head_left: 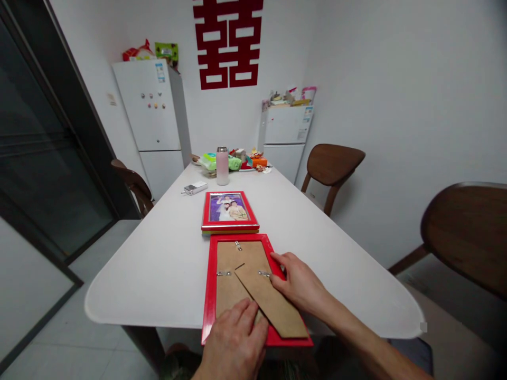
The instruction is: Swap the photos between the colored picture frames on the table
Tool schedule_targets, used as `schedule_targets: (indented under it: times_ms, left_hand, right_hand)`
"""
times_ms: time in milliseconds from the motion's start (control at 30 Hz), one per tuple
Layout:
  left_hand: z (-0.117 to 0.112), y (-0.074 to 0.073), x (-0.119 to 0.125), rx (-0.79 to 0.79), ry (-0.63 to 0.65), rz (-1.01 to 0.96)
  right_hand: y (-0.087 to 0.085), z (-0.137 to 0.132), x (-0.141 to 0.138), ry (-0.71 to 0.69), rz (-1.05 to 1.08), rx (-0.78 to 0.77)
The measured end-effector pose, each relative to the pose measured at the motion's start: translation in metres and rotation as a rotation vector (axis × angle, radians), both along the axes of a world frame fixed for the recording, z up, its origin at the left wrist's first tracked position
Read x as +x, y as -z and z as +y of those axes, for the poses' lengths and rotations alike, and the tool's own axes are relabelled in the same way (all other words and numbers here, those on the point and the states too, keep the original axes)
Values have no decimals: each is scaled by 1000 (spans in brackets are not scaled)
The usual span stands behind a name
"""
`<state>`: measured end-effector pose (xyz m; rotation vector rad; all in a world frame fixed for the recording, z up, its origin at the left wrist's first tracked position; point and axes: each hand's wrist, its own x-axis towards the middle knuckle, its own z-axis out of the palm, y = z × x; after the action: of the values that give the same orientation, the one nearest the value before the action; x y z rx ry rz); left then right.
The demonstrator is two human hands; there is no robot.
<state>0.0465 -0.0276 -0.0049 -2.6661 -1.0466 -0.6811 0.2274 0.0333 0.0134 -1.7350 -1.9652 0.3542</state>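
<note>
Hands at work on a red picture frame (212, 295) lying face down at the near edge of the white counter (158, 264), its lower rim just overhanging. The left hand (233, 340) lies flat with fingers loosely spread on the brown backing board (227, 261), its grip closed on nothing. The right hand (297, 282) rests open at the frame's right rim, fingertips touching the cardboard stand (269, 301). Just beyond lies a second red frame (229, 211), photo up. Bare counter opens to the left and right. Farther off stand a pink bottle (222, 165), a small white device (195, 188) and assorted clutter (245, 158). Wooden chairs (330, 166) flank the right side.
</note>
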Motion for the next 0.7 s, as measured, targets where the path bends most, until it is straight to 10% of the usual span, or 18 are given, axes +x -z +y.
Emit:
schedule_targets:
  times_ms: [700]
  left_hand:
    - [6, -17, -42, -406, -71, -77]
  right_hand:
    - [-10, 0, -9, -162, -181, 113]
